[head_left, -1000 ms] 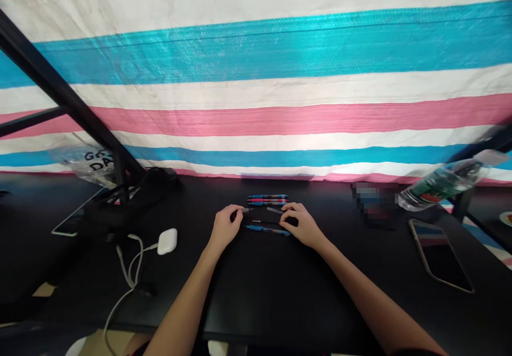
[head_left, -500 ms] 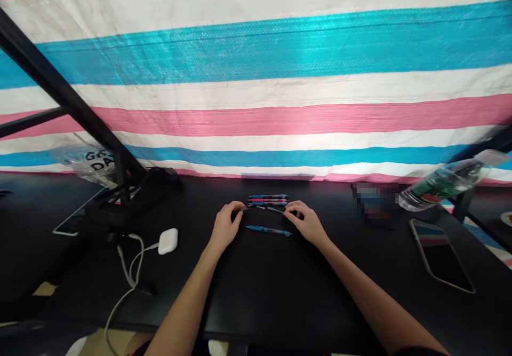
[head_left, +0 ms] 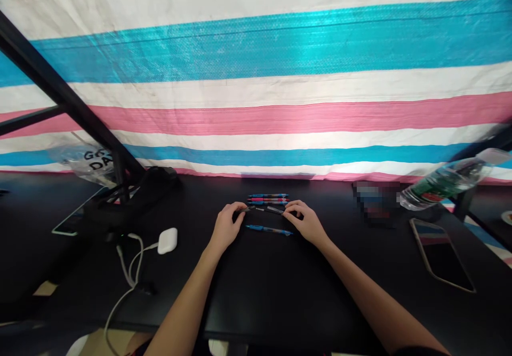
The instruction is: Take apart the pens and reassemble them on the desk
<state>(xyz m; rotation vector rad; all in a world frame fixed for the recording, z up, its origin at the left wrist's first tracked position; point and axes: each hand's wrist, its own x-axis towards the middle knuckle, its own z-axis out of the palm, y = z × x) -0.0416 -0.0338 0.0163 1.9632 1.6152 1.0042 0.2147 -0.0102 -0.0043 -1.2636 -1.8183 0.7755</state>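
Note:
My left hand [head_left: 229, 225] closes thumb and fingers on the left end of a slim dark pen [head_left: 273, 210]. Its right end is pinched in my right hand [head_left: 306, 222]. A pale section shows mid-length; whether the pen is in one piece I cannot tell. Just beyond it, a blue pen [head_left: 268, 196], a red pen [head_left: 268, 199] and another blue pen [head_left: 267, 203] lie side by side. Nearer to me, a single blue pen [head_left: 269, 230] lies crosswise between my wrists.
On the black table [head_left: 280, 286], a white earbud case [head_left: 167, 240] and cables [head_left: 138, 270] are at left, near a black metal frame [head_left: 92, 121]. To the right are a phone [head_left: 442, 254], a tilted plastic bottle [head_left: 444, 185] and a blurred-out item [head_left: 376, 204]. Striped sheeting [head_left: 256, 89] hangs behind.
Both hands stay almost in place. More of the dark pen now shows between my fingers, and its parts lie at a slightly different angle. The other pens have not moved.

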